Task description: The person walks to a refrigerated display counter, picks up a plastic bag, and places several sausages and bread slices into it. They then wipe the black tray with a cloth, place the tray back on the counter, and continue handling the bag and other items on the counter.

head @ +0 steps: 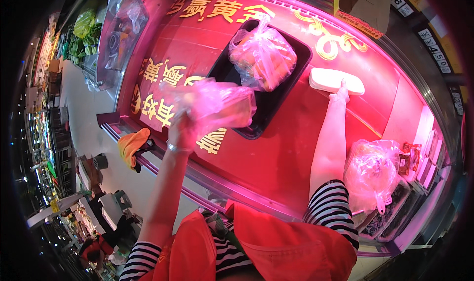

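My left hand (182,127), blurred by motion, grips the gathered end of a clear plastic bag (231,107) with orange-pink contents. This bag hangs over the near left part of a black plastic tray (261,112). Inside the tray's far end sits a fuller, knotted clear bag (263,57) of orange pieces. Right of the tray, my right hand (339,93) grips the near edge of a white, rounded slab (336,80), perhaps stacked foam trays. One digit lies on top; the other fingers are mostly hidden.
The red counter (281,162) bears yellow lettering and raised edges. A filled plastic bag (372,173) and red packets (410,158) stand at right. An orange cloth (134,147) hangs over the near left rail. A cardboard box (363,7) is beyond the far edge; bagged greens (84,33) lie left.
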Demonstrator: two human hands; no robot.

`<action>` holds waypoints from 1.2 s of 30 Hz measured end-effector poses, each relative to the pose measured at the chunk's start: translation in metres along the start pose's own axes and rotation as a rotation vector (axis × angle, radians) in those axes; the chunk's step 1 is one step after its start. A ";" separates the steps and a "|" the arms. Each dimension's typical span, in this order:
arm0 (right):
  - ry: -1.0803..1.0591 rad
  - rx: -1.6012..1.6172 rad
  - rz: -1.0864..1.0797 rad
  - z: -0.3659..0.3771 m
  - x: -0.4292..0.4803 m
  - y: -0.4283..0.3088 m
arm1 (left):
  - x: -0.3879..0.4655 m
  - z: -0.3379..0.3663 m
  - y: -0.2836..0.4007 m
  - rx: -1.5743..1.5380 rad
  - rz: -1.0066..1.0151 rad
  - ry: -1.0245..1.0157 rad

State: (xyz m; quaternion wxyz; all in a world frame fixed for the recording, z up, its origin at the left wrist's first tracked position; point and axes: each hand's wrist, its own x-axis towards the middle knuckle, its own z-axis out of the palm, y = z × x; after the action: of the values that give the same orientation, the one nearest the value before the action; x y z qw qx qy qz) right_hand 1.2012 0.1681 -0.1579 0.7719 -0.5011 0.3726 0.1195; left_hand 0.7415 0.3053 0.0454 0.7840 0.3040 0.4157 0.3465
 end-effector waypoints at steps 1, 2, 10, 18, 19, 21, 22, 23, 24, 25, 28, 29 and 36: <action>0.015 -0.003 -0.003 0.002 0.003 0.003 | -0.009 -0.006 0.015 -0.499 -0.158 -0.016; -0.010 0.004 -0.007 0.003 0.008 0.007 | -0.023 -0.011 0.029 -0.749 -0.190 -0.081; -0.803 0.036 -0.024 -0.061 -0.015 0.004 | -0.120 -0.060 0.095 -0.412 0.190 -0.069; -1.521 -0.541 0.224 -0.025 -0.162 0.015 | -0.130 -0.086 0.087 -0.232 0.216 -0.074; -1.536 -0.656 0.215 -0.014 -0.178 0.031 | -0.129 -0.087 0.086 -0.229 0.220 -0.075; -1.651 -0.763 0.295 0.003 -0.204 0.065 | -0.130 -0.089 0.086 -0.271 0.254 -0.029; -1.775 -0.727 0.389 0.009 -0.212 0.082 | -0.130 -0.089 0.086 -0.293 0.269 -0.007; -1.783 -0.894 0.377 0.016 -0.217 0.099 | -0.131 -0.088 0.085 -0.548 0.242 -0.031; -1.784 -1.069 0.374 0.021 -0.222 0.115 | -0.132 -0.085 0.083 -0.804 0.212 -0.055; -1.854 -1.154 0.136 0.024 -0.226 0.129 | -0.132 -0.080 0.079 -0.934 0.196 -0.103; -1.756 -1.526 -0.936 0.024 -0.237 0.147 | -0.121 -0.056 0.067 -0.539 0.255 0.035; -1.734 -1.314 -1.004 0.021 -0.240 0.144 | -0.116 -0.045 0.064 -0.175 0.326 0.140; -1.147 -0.955 -0.704 -0.044 -0.226 0.081 | -0.050 0.026 0.042 0.341 0.448 0.082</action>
State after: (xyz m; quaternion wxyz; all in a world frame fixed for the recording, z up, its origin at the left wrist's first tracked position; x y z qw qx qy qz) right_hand 0.9793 0.2112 -0.0660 0.5383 -0.7241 -0.3491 0.2532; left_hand 0.7312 0.2846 0.1119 0.6081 0.5016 0.4219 0.4479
